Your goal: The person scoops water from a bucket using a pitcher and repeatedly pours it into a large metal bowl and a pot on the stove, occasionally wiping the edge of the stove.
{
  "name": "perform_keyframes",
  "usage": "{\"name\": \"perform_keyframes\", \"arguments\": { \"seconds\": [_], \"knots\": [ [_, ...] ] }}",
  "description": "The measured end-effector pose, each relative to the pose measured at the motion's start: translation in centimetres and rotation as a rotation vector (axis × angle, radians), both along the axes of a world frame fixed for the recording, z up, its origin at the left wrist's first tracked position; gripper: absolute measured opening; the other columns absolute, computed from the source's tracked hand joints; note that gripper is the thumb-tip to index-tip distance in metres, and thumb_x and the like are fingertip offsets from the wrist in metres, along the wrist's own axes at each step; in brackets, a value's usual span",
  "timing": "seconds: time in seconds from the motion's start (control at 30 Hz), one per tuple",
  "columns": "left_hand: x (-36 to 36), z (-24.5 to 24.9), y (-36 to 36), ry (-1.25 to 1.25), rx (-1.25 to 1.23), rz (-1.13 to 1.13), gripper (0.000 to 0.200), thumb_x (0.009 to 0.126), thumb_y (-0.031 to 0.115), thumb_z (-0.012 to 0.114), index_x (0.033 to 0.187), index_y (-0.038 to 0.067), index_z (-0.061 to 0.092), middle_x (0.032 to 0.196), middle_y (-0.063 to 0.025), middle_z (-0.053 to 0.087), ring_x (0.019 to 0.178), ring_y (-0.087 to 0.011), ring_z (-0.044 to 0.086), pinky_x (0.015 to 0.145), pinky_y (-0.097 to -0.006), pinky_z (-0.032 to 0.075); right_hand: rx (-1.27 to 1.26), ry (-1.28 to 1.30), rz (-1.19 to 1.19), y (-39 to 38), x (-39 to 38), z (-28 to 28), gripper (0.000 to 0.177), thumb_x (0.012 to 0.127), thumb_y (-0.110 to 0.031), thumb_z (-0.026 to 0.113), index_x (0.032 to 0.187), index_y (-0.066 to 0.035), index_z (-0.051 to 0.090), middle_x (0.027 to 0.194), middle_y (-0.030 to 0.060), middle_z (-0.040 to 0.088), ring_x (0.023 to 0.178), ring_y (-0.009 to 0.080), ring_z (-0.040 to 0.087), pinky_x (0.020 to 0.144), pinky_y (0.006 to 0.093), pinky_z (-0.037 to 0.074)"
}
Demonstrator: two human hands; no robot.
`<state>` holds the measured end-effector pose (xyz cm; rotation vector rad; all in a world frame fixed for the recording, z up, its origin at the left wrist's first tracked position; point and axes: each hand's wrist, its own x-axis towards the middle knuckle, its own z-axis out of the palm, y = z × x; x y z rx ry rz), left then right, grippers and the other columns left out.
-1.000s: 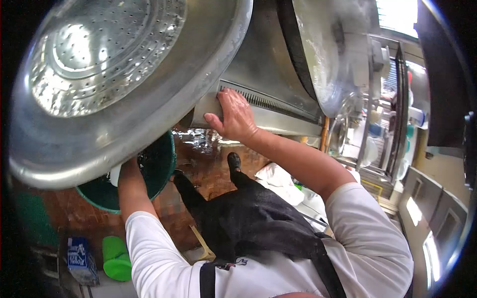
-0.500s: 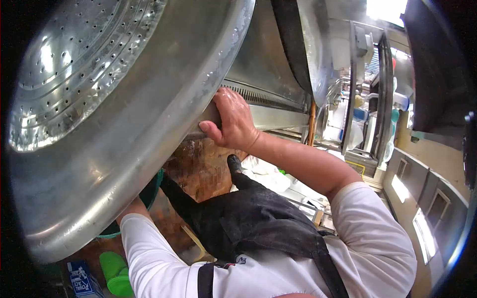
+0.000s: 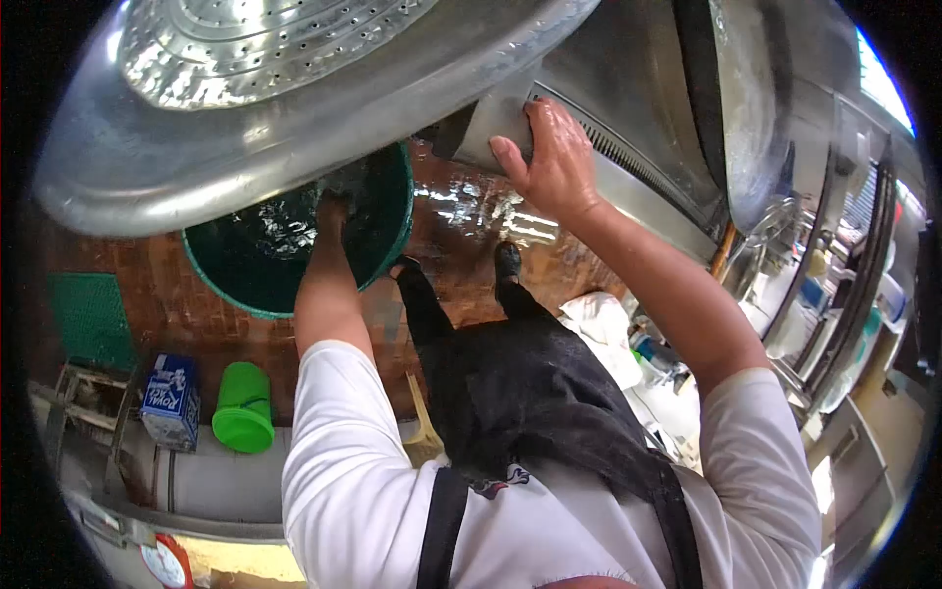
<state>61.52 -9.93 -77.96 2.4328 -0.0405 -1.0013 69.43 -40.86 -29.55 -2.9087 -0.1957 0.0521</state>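
My left hand (image 3: 334, 204) reaches down into a round green tub (image 3: 405, 211) of water. Its fingers are hidden by the water and dark shade, so what they hold, if anything, cannot be made out. Over on the right, my right hand (image 3: 549, 162) rests on the metal ledge (image 3: 628, 182) beside a slotted strip, thumb apart from the fingers, with nothing seen in it. A large metal pan (image 3: 245, 147) with a perforated, dimpled centre (image 3: 285, 69) tilts above the tub and overlaps its far side.
Wet reddish-brown tiles (image 3: 451, 206) cover the floor. A green bucket (image 3: 242, 407), a blue and white box (image 3: 172, 398) and a green crate (image 3: 88, 319) stand at the left. A white cloth (image 3: 601, 324) lies right of my legs, and metal racks (image 3: 834, 245) stand farther right.
The view has shifted, so the large pan appears higher and the tub of water shows. My left forearm has come into sight. My right hand still rests at the metal ledge.
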Motion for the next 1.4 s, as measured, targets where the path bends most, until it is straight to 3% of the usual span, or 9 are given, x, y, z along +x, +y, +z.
{"name": "perform_keyframes", "arguments": {
  "seconds": [0.1, 0.23, 0.33, 0.37, 0.57, 0.7, 0.97, 1.07, 1.4],
  "knots": [
    [-4.8, -3.8, 1.2, -0.249, -0.100, -0.030, 0.048, 0.095, 0.039, 0.051, 0.119, -0.002, 0.060, 0.108, -0.0262, 0.065, 0.097, -0.0430, 0.063, 0.086, -0.0485, 0.050, 0.020, -0.030, -0.001, 0.1, -0.2, 0.7, 0.045, 0.089, -0.043, 0.060, 0.097, 0.001, 0.054, 0.092, 0.0203, 0.057, 0.091, 0.0385, 0.056, 0.082, 0.0476, 0.044],
    [-5.3, 13.1, 1.7, -0.413, 0.004, -0.149, 0.043, 0.094, 0.036, 0.055, 0.114, -0.002, 0.062, 0.099, -0.0211, 0.069, 0.093, -0.0363, 0.066, 0.081, -0.0403, 0.051, 0.029, -0.052, -0.013, 0.4, -0.8, 1.4, 0.047, 0.088, -0.043, 0.061, 0.100, 0.002, 0.056, 0.093, 0.0194, 0.059, 0.091, 0.0382, 0.058, 0.080, 0.0478, 0.045],
    [-5.7, 24.3, 0.4, 0.025, -0.559, 0.708, 0.028, 0.087, 0.014, 0.068, 0.112, 0.002, 0.062, 0.099, -0.0130, 0.070, 0.090, -0.0225, 0.065, 0.079, -0.0332, 0.048, 0.069, -0.074, -0.031, 0.0, -1.0, 1.6, 0.049, 0.088, -0.046, 0.060, 0.101, 0.002, 0.056, 0.095, 0.0201, 0.060, 0.094, 0.0379, 0.059, 0.083, 0.0476, 0.046],
    [-3.9, 35.8, -1.9, -0.053, -0.357, 0.630, 0.029, 0.088, 0.014, 0.068, 0.113, 0.002, 0.061, 0.100, -0.0109, 0.069, 0.089, -0.0191, 0.064, 0.081, -0.0325, 0.048, 0.084, -0.067, -0.039, -0.1, -1.0, 1.7, 0.049, 0.089, -0.046, 0.059, 0.102, 0.001, 0.056, 0.098, 0.0206, 0.061, 0.097, 0.0374, 0.059, 0.085, 0.0476, 0.046],
    [-4.8, 52.5, -4.0, -0.134, -0.663, 0.776, 0.032, 0.088, 0.007, 0.066, 0.118, -0.001, 0.060, 0.110, -0.0064, 0.066, 0.100, -0.0153, 0.060, 0.089, -0.0293, 0.045, 0.265, 0.060, -0.083, -2.1, -1.9, 2.1, 0.056, 0.088, -0.044, 0.060, 0.119, 0.002, 0.055, 0.115, 0.0205, 0.058, 0.111, 0.0354, 0.055, 0.098, 0.0454, 0.043],
    [-3.8, 62.8, -6.8, -0.252, -0.628, 0.674, 0.028, 0.085, 0.013, 0.071, 0.109, 0.002, 0.064, 0.097, -0.0028, 0.068, 0.083, -0.0113, 0.060, 0.075, -0.0269, 0.046, 0.569, -0.090, -0.074, -5.6, -5.6, 6.6, 0.036, 0.084, -0.015, 0.063, 0.118, -0.003, 0.057, 0.122, 0.0196, 0.053, 0.118, 0.0377, 0.048, 0.103, 0.0456, 0.040],
    [1.8, 81.9, -20.3, -0.591, -0.277, 0.190, 0.042, 0.074, 0.031, 0.082, 0.096, -0.001, 0.067, 0.077, -0.0044, 0.066, 0.064, -0.0103, 0.058, 0.057, -0.0254, 0.045, 0.783, -0.257, -0.064, -17.3, -15.9, 13.2, 0.027, 0.081, -0.005, 0.060, 0.108, -0.003, 0.058, 0.115, 0.0172, 0.055, 0.114, 0.0375, 0.050, 0.098, 0.0439, 0.043],
    [5.2, 84.8, -27.0, -0.838, -0.189, -0.088, 0.049, 0.070, 0.038, 0.084, 0.091, -0.002, 0.066, 0.075, -0.0097, 0.066, 0.060, -0.0149, 0.060, 0.055, -0.0304, 0.046, 0.791, -0.315, -0.132, -21.6, -19.0, 14.2, 0.025, 0.081, -0.004, 0.060, 0.106, -0.005, 0.059, 0.113, 0.0147, 0.055, 0.112, 0.0360, 0.052, 0.095, 0.0435, 0.045],
    [11.6, 91.0, -49.9, -0.598, 0.342, -0.526, 0.049, 0.073, 0.039, 0.081, 0.080, -0.007, 0.065, 0.064, -0.0156, 0.064, 0.048, -0.0244, 0.061, 0.050, -0.0396, 0.049, 0.865, -0.386, -0.335, -30.6, -25.2, 15.7, 0.022, 0.082, -0.003, 0.059, 0.104, -0.006, 0.060, 0.110, 0.0141, 0.055, 0.102, 0.0352, 0.057, 0.086, 0.0429, 0.049]
  ]
}}
